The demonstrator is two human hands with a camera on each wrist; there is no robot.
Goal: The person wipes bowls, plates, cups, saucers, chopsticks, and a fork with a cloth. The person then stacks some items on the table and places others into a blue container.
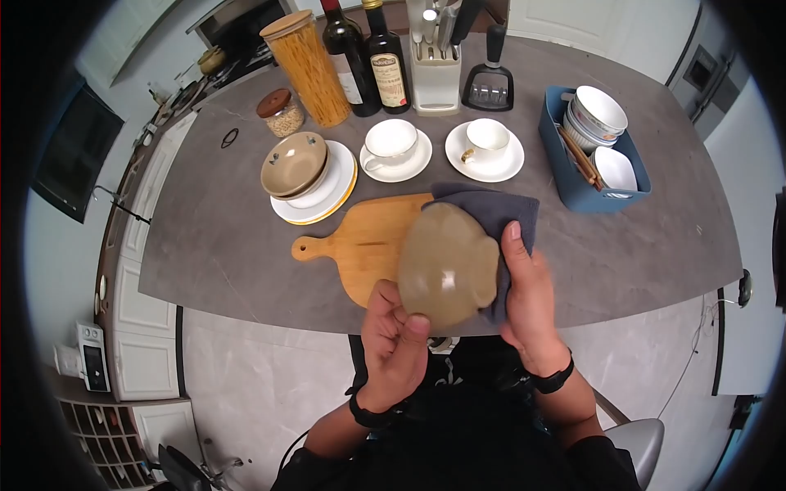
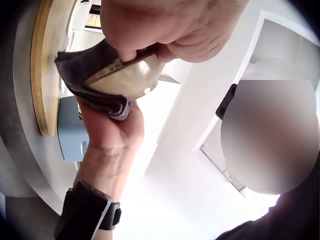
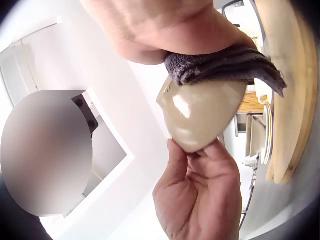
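The tan bowl (image 1: 446, 266) is up in the person's hands, tipped on its side with its rounded outside towards the head camera, above the right part of the wooden cutting board (image 1: 372, 233) and close to the near edge of the grey table (image 1: 622, 254). The left hand (image 1: 393, 352) pinches it at the rim, thumb on the outer wall and fingers at the inner side; the right hand (image 1: 530, 303) grips a dark grey cloth (image 1: 512, 211), which lies folded against the bowl, between palm and wall. The 2 hands are apart, on opposite sides of the bowl. Its bright highlights suggest a glazed ceramic: stiff, probably of moderate weight for its size, slick under bare fingers and likely to chip or break if dropped on the hard table. The cloth looks soft and thick, so it should give wherever it is pressed and pad the wall, though it might also slide on the glaze. The rim seems the best hold for a thumb-and-finger pinch, while the raised foot (image 1: 491, 274) offers a ridge for a 2nd grip; the smooth curved wall alone would probably give fingers little to catch on.
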